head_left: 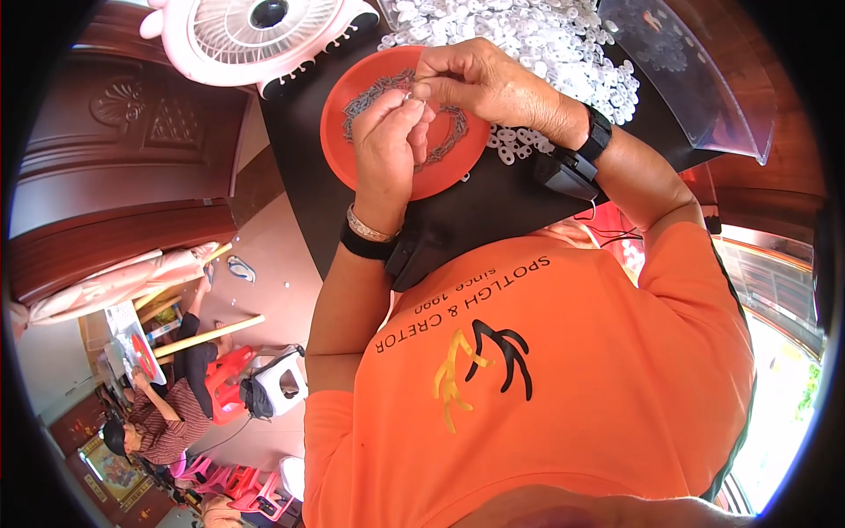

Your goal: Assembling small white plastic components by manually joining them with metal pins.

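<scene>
Left hand (385, 145), right hand (497, 88): pinched narrow; a small pale piece (407, 96), mostly hidden, is held between them. Red bowl (337, 136), grey pins (380, 90) inside: set beneath both. White oval pieces (563, 53): heaped beyond the right hand.

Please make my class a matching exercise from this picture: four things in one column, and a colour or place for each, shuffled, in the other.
Column one:
1. Bowl
2. Fan
3. Small grey pieces
4. Small white pieces

Column two:
A. Inside the bowl
B. Pink and white
C. Heaped on the black table
D. Orange-red

Pairs: 1-D, 2-B, 3-A, 4-C
</scene>
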`<state>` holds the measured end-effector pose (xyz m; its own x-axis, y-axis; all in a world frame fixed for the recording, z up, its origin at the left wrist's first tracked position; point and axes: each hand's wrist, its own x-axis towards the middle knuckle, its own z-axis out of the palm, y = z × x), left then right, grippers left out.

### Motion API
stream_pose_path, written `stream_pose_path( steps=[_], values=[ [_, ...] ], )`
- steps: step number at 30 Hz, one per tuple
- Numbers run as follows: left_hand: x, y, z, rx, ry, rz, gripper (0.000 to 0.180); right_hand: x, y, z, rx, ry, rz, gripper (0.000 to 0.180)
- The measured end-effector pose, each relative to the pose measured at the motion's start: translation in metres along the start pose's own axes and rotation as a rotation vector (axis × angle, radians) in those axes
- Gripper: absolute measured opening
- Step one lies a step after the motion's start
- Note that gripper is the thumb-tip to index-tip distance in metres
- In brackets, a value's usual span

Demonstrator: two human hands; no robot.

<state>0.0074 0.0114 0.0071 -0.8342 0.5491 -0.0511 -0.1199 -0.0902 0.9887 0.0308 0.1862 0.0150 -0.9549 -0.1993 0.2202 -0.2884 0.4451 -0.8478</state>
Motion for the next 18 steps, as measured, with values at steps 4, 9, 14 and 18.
stream_pose_path(
  steps=[4, 9, 14, 18],
  values=[
    [0.003, 0.002, -0.003, 0.021, -0.019, 0.011, 0.023, -0.001, -0.001, -0.002, 0.003, -0.002, 0.007, 0.015],
    [0.006, 0.004, -0.007, 0.120, -0.101, -0.023, 0.026, 0.001, 0.005, -0.006, 0.068, -0.051, 0.064, 0.015],
    [0.004, 0.005, -0.008, 0.183, -0.165, -0.055, 0.026, 0.000, 0.002, -0.011, -0.100, -0.079, -0.055, 0.015],
    [0.007, 0.003, -0.011, 0.172, -0.184, -0.012, 0.026, 0.000, 0.004, -0.014, 0.131, -0.106, 0.065, 0.015]
  ],
)
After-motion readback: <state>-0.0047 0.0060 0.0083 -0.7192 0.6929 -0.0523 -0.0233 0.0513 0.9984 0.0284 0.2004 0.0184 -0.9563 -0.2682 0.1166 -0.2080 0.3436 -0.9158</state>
